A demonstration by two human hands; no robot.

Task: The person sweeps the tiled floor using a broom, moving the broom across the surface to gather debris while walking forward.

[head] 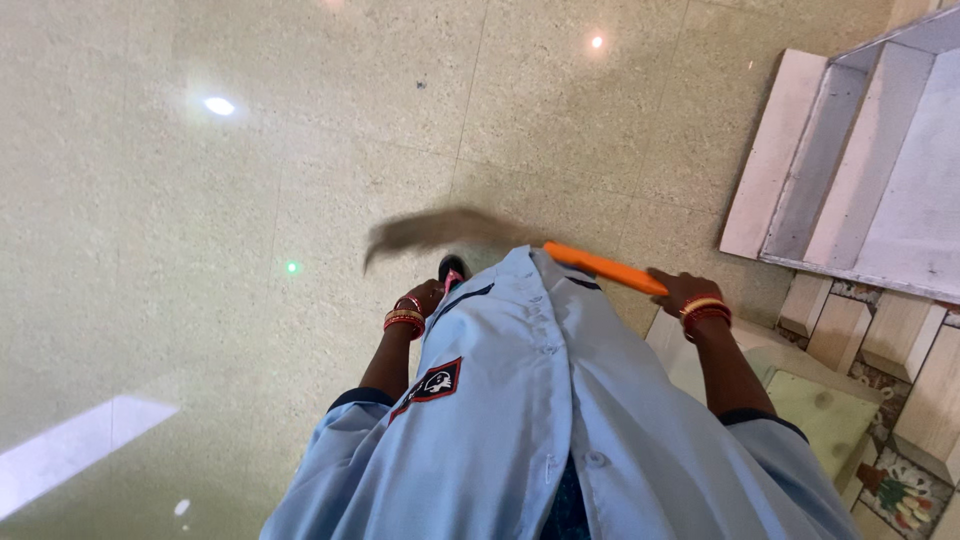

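Orange broom handle (603,267) sits clamped in my right hand (680,290), fingers wrapped around its near end. Its bristle head (440,228), blurred, sweeps the speckled floor (200,200) beyond my blue shirt (540,400). My left hand (425,297) hangs beside the shirt; whether it's curled or spread I cannot tell.

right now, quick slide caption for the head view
Right hand sweeps an orange-handled broom across a speckled floor; left hand hangs free.

one broom (520,240) with one orange handle and one blurred brush head. two hands: one left hand (425,297), one right hand (680,290). bangles on two wrists. one light blue shirt (540,400) with one badge (435,382).
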